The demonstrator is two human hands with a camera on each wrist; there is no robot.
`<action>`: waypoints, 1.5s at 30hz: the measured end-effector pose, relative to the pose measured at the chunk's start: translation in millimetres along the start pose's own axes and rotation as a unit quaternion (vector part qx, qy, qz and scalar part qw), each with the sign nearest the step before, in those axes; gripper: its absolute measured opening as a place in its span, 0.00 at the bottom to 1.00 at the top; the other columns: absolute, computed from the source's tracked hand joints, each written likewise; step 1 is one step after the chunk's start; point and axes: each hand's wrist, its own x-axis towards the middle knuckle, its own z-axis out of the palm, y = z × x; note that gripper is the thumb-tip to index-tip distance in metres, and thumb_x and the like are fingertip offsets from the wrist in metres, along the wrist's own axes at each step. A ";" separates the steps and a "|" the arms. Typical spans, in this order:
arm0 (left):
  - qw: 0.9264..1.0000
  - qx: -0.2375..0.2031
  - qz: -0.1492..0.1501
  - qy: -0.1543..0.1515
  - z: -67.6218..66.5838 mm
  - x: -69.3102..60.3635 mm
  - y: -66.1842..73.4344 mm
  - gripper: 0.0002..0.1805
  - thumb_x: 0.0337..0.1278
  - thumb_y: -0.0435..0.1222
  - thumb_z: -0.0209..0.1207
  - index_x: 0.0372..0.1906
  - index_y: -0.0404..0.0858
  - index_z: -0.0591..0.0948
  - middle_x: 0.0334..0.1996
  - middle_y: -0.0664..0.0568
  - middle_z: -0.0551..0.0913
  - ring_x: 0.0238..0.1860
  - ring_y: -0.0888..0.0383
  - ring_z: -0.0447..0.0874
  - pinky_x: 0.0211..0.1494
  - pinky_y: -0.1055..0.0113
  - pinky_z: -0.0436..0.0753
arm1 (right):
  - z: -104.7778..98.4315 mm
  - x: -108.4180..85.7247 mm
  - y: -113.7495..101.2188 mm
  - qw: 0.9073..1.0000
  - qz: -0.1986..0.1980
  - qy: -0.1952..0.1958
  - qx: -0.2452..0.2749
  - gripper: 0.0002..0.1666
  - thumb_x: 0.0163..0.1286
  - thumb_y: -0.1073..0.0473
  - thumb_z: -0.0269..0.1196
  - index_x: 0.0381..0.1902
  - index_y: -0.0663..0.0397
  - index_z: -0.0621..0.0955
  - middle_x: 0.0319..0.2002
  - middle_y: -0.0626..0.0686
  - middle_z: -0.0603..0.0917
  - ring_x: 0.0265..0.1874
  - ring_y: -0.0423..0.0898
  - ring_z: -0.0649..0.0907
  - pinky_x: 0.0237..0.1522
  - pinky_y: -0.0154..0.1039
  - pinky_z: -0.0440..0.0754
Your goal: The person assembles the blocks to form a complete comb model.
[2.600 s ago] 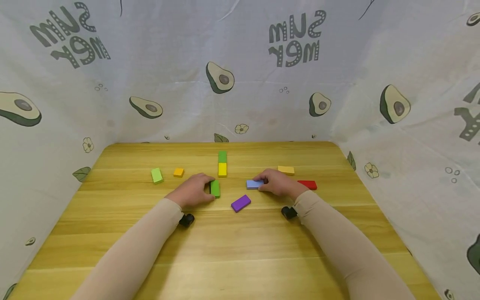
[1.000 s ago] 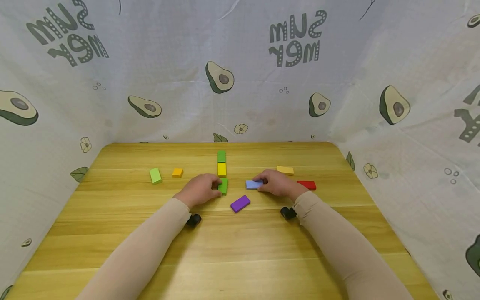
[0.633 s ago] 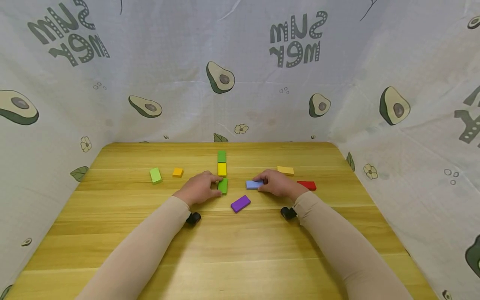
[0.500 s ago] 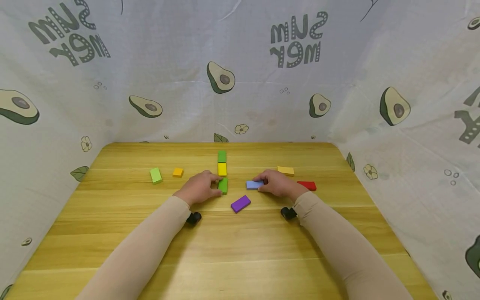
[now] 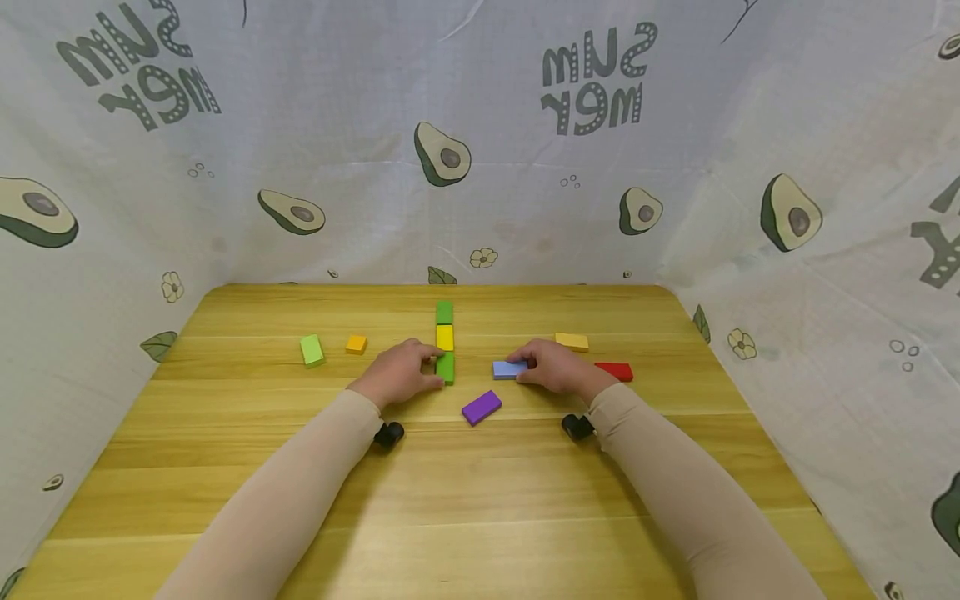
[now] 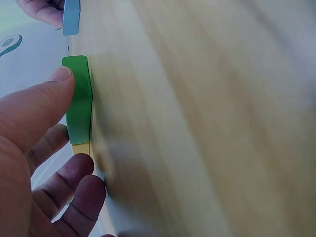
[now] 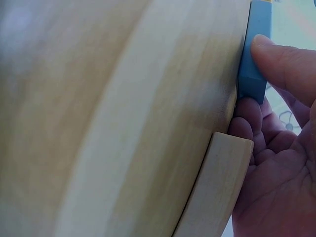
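Note:
In the head view my left hand (image 5: 397, 372) grips a green block (image 5: 446, 368), whose far end meets a yellow block (image 5: 445, 337). Beyond that lies a darker green block (image 5: 444, 312), in line with both. The left wrist view shows the thumb of my left hand (image 6: 24, 118) against the green block (image 6: 79, 108), with a bit of yellow block (image 6: 81, 148) at its end. My right hand (image 5: 557, 367) pinches the right end of a blue block (image 5: 507, 370) lying flat. In the right wrist view, its thumb presses the blue block (image 7: 256, 66).
A purple block (image 5: 482, 407) lies slanted between the hands, nearer the front. Right of the blue block are a red block (image 5: 617, 372) and a pale yellow block (image 5: 572, 341). An orange block (image 5: 356, 344) and a lime block (image 5: 312, 351) lie left on the wooden table (image 5: 465, 517).
My left hand has moved the green block right and then slightly away from me, closing its gap to the yellow block. The right hand and the blue block have stayed in place.

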 end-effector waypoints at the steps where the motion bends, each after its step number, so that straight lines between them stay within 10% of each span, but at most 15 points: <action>1: 1.000 -0.001 0.000 0.000 0.1 0.5 -0.5 0.33 0.68 0.51 0.69 0.73 0.46 0.78 0.62 0.46 0.81 0.60 0.51 0.80 0.71 0.52 0.79 | -0.2 -0.4 -0.2 1.000 0.000 0.000 -0.001 0.22 0.75 0.59 0.68 0.64 0.53 0.85 0.61 0.56 0.84 0.55 0.49 0.81 0.67 0.52 0.80; 45: 0.999 0.042 -0.009 -0.034 -8.0 13.4 -7.3 0.43 0.66 0.61 0.66 0.80 0.49 0.69 0.67 0.43 0.77 0.56 0.49 0.81 0.67 0.44 0.77 | 0.1 -2.8 -2.4 1.000 0.000 0.003 0.005 0.21 0.75 0.59 0.67 0.64 0.54 0.85 0.62 0.56 0.84 0.57 0.50 0.81 0.68 0.53 0.78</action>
